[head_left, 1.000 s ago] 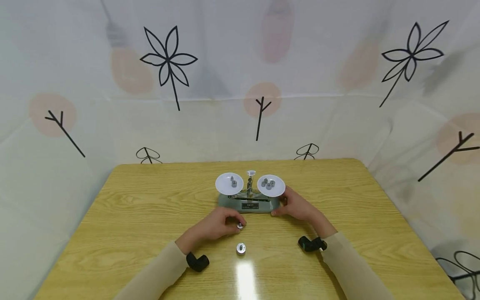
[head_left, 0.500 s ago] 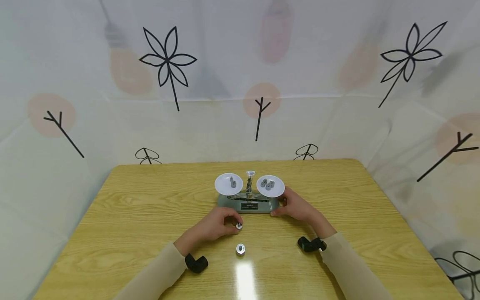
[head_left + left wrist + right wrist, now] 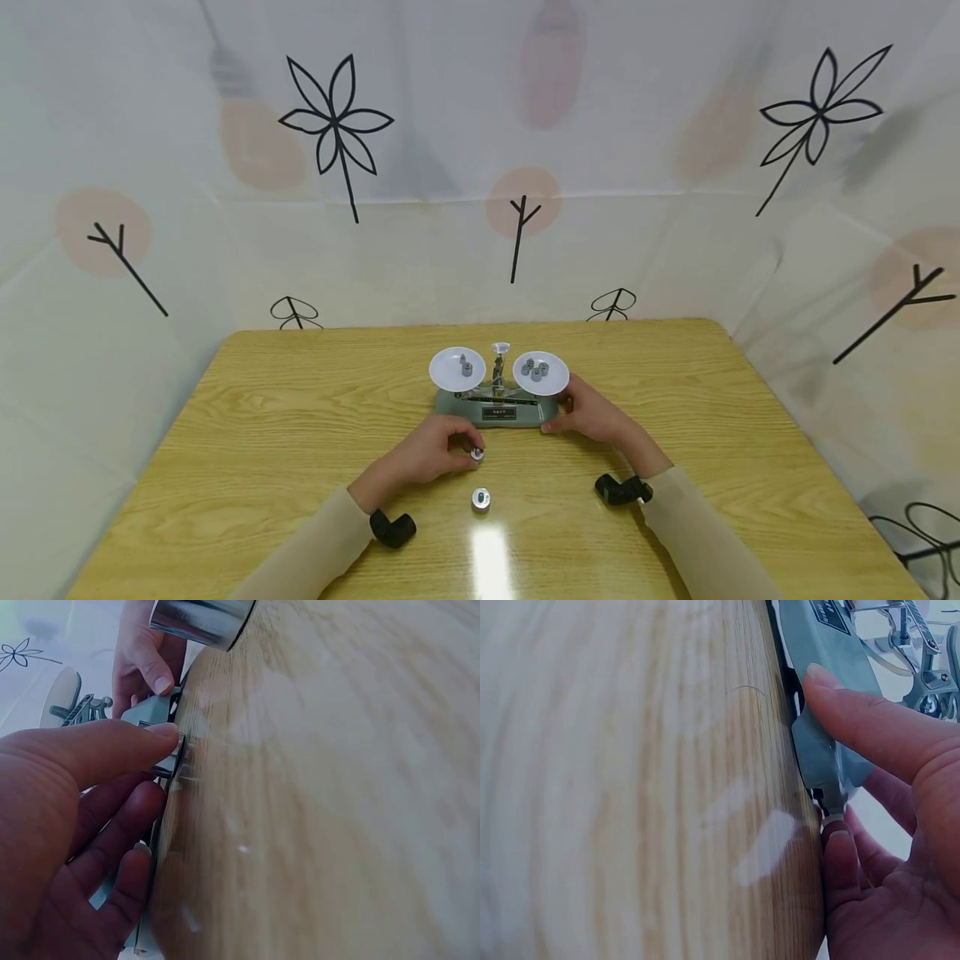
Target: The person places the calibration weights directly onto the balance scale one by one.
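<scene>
A grey-green balance scale [image 3: 454,410] stands on the wooden table with two white pans. My left hand [image 3: 423,450] pinches a small metal weight [image 3: 477,455] between thumb and fingers, low over the table in front of the base. In the left wrist view the thumb covers much of this weight [image 3: 169,762]. At the base's right end my right hand [image 3: 597,410] grips the corner, thumb on the front face and fingers around behind, as the right wrist view shows on the base [image 3: 821,750]. A larger metal weight [image 3: 481,500] stands upright on the table nearer me.
The left pan [image 3: 444,377] bears two small weights [image 3: 467,368]; the right pan [image 3: 553,382] bears several [image 3: 537,375]. Between them rises the scale's central post [image 3: 498,367]. A patterned cloth [image 3: 420,250] hangs behind the wooden table [image 3: 300,400].
</scene>
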A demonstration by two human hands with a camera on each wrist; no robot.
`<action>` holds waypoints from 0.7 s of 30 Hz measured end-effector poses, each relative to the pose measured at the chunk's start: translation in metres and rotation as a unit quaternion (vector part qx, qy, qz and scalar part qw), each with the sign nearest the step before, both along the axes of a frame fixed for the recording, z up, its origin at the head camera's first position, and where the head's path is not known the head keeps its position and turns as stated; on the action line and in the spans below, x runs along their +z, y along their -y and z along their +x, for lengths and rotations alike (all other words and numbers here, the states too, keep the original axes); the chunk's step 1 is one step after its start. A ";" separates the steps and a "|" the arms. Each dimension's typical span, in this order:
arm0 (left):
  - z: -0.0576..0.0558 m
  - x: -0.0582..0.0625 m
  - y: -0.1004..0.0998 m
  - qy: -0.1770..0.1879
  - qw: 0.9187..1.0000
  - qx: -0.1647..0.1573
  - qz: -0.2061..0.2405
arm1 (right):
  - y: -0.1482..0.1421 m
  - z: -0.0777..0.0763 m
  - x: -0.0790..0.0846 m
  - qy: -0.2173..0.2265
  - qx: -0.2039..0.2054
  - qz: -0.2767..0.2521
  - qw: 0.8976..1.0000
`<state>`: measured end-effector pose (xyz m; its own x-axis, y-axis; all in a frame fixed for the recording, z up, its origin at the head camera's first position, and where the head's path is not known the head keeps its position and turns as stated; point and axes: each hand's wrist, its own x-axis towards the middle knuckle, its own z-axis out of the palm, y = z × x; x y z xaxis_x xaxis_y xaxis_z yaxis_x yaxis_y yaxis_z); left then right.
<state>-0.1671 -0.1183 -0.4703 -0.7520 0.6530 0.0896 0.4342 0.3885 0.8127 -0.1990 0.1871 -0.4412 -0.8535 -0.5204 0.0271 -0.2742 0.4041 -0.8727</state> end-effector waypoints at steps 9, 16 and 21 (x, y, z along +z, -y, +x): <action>0.000 0.000 0.001 -0.003 1.000 0.004 0.002 | 0.000 0.000 0.000 0.000 -0.003 0.002 1.000; 0.001 0.000 0.003 -0.010 1.000 0.007 0.009 | 0.000 0.000 0.000 0.002 -0.004 0.000 1.000; 0.000 0.003 0.003 -0.016 1.000 0.012 0.011 | 0.000 0.001 0.001 0.003 -0.004 0.000 1.000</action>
<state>-0.1670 -0.1213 -0.4671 -0.7639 0.6323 0.1289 0.4513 0.3806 0.8071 -0.1984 0.1867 -0.4398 -0.8582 -0.5128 0.0216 -0.2645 0.4059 -0.8748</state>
